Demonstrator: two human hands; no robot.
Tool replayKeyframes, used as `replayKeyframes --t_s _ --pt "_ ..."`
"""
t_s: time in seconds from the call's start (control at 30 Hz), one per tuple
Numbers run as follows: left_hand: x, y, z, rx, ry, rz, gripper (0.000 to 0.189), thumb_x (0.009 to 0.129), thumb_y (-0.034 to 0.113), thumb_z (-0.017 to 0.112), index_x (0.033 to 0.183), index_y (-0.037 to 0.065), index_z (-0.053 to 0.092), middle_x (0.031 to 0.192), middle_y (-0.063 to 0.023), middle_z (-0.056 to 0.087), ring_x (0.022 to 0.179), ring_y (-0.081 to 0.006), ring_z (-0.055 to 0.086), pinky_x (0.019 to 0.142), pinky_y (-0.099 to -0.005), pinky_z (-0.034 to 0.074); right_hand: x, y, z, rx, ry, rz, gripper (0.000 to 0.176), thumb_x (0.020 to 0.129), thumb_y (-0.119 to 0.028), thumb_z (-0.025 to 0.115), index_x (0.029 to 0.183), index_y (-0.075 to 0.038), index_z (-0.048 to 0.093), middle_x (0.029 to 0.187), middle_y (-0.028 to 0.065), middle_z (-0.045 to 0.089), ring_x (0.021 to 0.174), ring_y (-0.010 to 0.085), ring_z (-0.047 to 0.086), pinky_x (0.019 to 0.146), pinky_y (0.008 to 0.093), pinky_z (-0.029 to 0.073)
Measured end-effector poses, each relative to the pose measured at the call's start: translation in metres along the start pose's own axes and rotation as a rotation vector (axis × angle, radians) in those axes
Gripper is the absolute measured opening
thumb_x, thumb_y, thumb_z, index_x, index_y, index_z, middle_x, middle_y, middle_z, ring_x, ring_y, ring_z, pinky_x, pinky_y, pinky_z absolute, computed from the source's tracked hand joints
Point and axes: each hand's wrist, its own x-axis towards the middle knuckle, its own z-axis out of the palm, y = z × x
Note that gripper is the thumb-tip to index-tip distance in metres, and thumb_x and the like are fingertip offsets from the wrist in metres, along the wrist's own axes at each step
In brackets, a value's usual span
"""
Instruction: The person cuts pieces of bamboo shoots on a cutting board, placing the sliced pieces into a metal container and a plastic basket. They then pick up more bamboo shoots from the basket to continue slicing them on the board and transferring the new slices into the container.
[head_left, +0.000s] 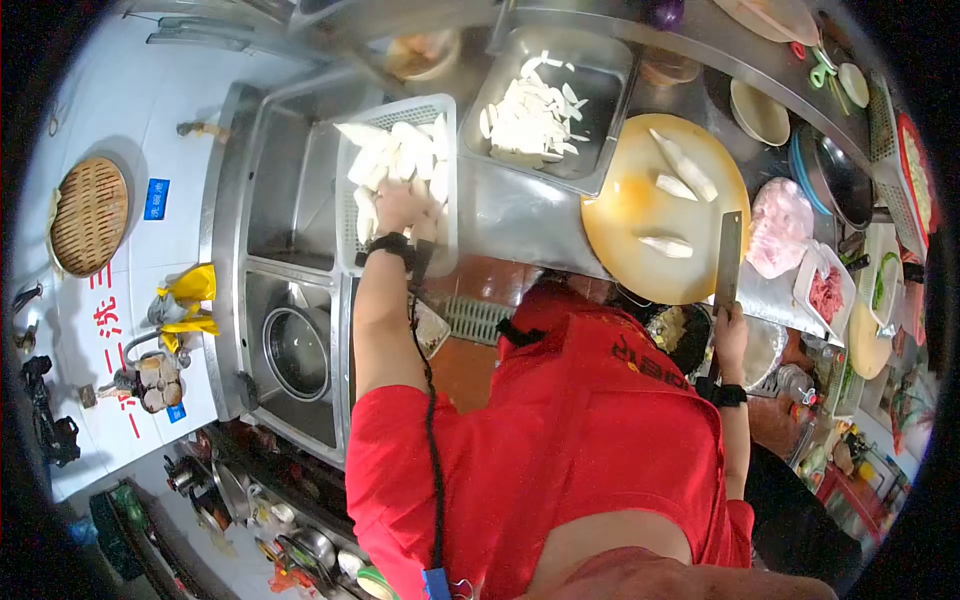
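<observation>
While right hand clenches cleaver, left hand in vegetable basket, grip unclear; tray between basket and board.

White tiled wall w/ red lettering, orange-brown floor & steel sinks.

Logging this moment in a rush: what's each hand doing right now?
Left hand: among the white pieces in the basket; whether it grips any can't be told.
Right hand: closed on the cleaver handle.
</observation>
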Motion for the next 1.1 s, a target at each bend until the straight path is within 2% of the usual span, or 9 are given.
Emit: replayKeyframes --t_s 0.1,0.17,0.37,0.5,0.6,0.73,0.9,0.97,1.1 --pt "0.01 -0.005 -0.008 -0.125 -0.192 0.046 0.05 0.068 0.041 0.064 0.105 0.008 0.06 0.123 -0.0262 0.044 0.109 -0.0413 0.048 0.089 -0.0445 0.043 -0.014 0.017 -0.003 0.192 0.069 -0.052 0.021 0.086 -0.018 0.052 0.096 0.0 0.053 0.07 0.0222 0.059 0.059 0.0404 0.056 0.052 0.0421 0.043" --pt "0.015 -0.008 0.008 0.039 0.003 0.02 0.05 0.067 0.038 0.065 0.106 0.008 0.059 0.126 -0.0248 0.041 0.106 -0.0412 0.051 0.086 -0.0449 0.045 -0.024 0.022 -0.008 0.245 0.073 -0.038 0.018 0.085 -0.017 0.055 0.092 0.0 0.054 0.066 0.02 0.058 0.055 0.0385 0.055 0.049 0.0405 0.041" --pt "-0.008 0.023 0.002 0.202 0.077 -0.149 0.053 0.068 0.032 0.062 0.115 0.008 0.055 0.134 -0.0248 0.032 0.11 -0.043 0.047 0.094 -0.0444 0.04 -0.03 -0.015 -0.054 0.013 -0.147 -0.497 0.013 0.078 -0.013 0.06 0.087 -0.004 0.061 0.067 0.0189 0.057 0.059 0.0366 0.056 0.052 0.0423 0.044" --pt "-0.007 0.024 -0.013 0.143 0.063 -0.203 0.052 0.071 0.035 0.057 0.114 0.005 0.056 0.123 -0.025 0.044 0.114 -0.0373 0.046 0.089 -0.041 0.045 -0.014 -0.018 -0.052 -0.104 -0.224 -0.472 0.017 0.079 -0.015 0.058 0.092 -0.006 0.062 0.067 0.0177 0.058 0.062 0.0362 0.058 0.054 0.0439 0.045" --pt "-0.024 0.019 -0.043 -0.243 0.08 -0.16 0.057 0.069 0.031 0.056 0.118 0.001 0.054 0.113 -0.0243 0.054 0.113 -0.0274 0.049 0.091 -0.0358 0.043 0.001 -0.026 -0.051 -0.118 -0.116 -0.451 0.015 0.079 -0.016 0.057 0.09 -0.007 0.061 0.065 0.0181 0.058 0.061 0.0364 0.058 0.053 0.0442 0.045" --pt "-0.036 0.004 -0.054 -0.765 -0.013 -0.167 0.056 0.067 0.026 0.06 0.118 0.003 0.055 0.11 -0.0221 0.057 0.113 -0.0309 0.048 0.094 -0.0353 0.039 0.023 -0.031 -0.046 -0.17 -0.159 -0.345 0.017 0.083 -0.017 0.054 0.097 -0.009 0.057 0.071 0.019 0.059 0.065 0.0389 0.057 0.057 0.0478 0.045" --pt "-0.094 0.072 -0.08 -0.602 0.317 0.612 0.033 0.064 0.01 0.064 0.097 0.007 0.059 0.113 -0.0207 0.053 0.114 -0.0351 0.047 0.093 -0.0422 0.041 0.038 -0.031 -0.031 -0.141 -0.002 -0.315 0.013 0.083 -0.021 0.057 0.084 -0.008 0.056 0.064 0.0186 0.058 0.06 0.0377 0.057 0.051 0.0463 0.045" --pt "-0.121 0.123 -0.093 -0.69 0.154 0.776 0.042 0.063 0.01 0.062 0.105 0.007 0.057 0.11 -0.015 0.056 0.12 -0.0331 0.043 0.1 -0.0419 0.033 0.038 -0.029 -0.027 -0.171 -0.086 -0.263 0.018 0.085 -0.022 0.053 0.098 -0.011 0.057 0.067 0.0186 0.06 0.061 0.0383 0.059 0.055 0.0477 0.047" --pt "-0.132 0.208 -0.06 -0.63 0.055 1.044 0.047 0.063 0.015 0.068 0.108 0.012 0.057 0.122 -0.0188 0.049 0.123 -0.0354 0.04 0.097 -0.0434 0.038 0.031 -0.032 -0.018 -0.212 -0.117 -0.166 0.021 0.087 -0.027 0.049 0.098 -0.011 0.054 0.063 0.0182 0.06 0.06 0.0374 0.06 0.054 0.0476 0.048"
